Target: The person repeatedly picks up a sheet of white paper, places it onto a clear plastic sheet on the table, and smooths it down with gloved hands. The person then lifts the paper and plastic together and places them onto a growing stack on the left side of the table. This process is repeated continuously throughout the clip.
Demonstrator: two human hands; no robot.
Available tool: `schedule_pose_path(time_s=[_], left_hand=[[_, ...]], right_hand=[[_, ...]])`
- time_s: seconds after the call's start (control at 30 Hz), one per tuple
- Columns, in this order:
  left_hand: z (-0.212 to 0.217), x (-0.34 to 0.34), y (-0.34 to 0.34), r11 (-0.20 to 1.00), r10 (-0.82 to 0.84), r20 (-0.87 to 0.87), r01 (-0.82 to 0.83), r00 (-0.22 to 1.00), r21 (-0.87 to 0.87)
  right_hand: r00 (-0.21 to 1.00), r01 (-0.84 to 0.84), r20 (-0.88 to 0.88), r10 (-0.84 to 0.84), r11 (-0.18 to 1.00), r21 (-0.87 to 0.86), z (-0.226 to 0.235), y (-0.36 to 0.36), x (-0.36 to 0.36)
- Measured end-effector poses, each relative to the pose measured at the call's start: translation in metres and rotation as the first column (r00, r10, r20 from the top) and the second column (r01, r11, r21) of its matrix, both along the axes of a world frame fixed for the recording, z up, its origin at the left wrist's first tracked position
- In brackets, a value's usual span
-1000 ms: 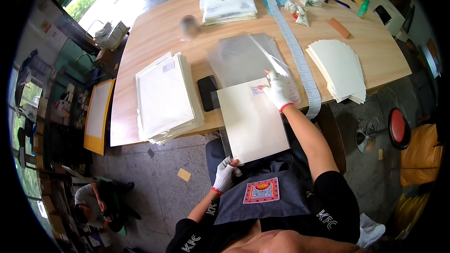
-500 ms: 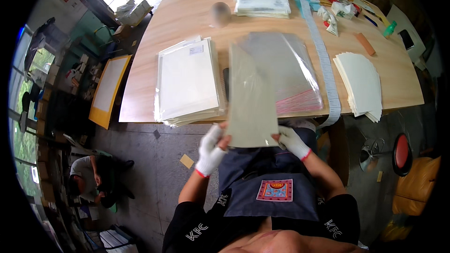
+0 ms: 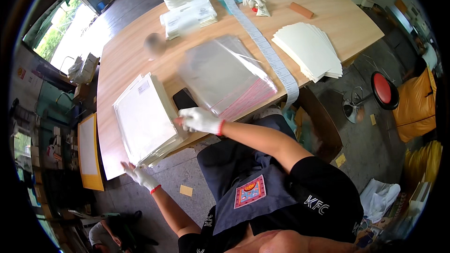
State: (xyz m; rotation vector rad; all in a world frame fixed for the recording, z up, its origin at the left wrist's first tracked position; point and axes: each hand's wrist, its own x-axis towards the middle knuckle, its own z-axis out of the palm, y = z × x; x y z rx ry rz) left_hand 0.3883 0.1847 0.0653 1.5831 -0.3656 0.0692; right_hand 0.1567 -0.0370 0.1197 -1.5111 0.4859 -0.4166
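Shifted left since last frame: left hand (image 3: pixel 140 177) and right hand (image 3: pixel 199 121), at the bagged-sheet stack (image 3: pixel 144 115), near-left on the table (image 3: pixel 124 54). Long axis pointing away, tilted left. Right nearer its middle, can't tell if gripping; left spread, loose, bottom corner. One each: stack, sleeve pile (image 3: pixel 213 75), card fan (image 3: pixel 305 51), phone (image 3: pixel 183 98).

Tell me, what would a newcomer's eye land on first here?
Probably the bright square patch on the dark apron, low in the middle. Next come the white-gloved left hand and right hand, by the near edge and right side of the white stack at the left of the wooden table. The red stool seat stands out farther right.
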Motion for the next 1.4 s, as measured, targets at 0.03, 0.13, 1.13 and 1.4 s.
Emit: schedule_pose_path(time_s=[0.03,0.13,1.13,1.4], left_hand=[[-0.007,-0.003,0.003,0.991,0.038,-0.025,-0.041,0.999,-0.125],[-0.044,-0.017,0.024,0.988,0.135,-0.056,-0.139,0.989,-0.074],[-0.003,-0.220,-0.106,0.611,-0.788,0.421,0.491,0.449,0.621],[-0.009,-0.196,-0.222,0.466,-0.852,0.402,0.134,0.336,0.875]], right_hand=[[0.988,-0.004,0.157,-0.002,0.999,0.044,-0.022,-0.009,-0.019],[0.898,0.258,0.303,-0.320,0.939,0.228,-0.043,-0.027,-0.119],[0.624,0.512,-0.141,-0.769,0.265,0.817,-0.093,-0.099,-0.415],[0.214,0.851,0.026,-0.976,0.200,0.485,-0.089,-0.106,-0.429]])
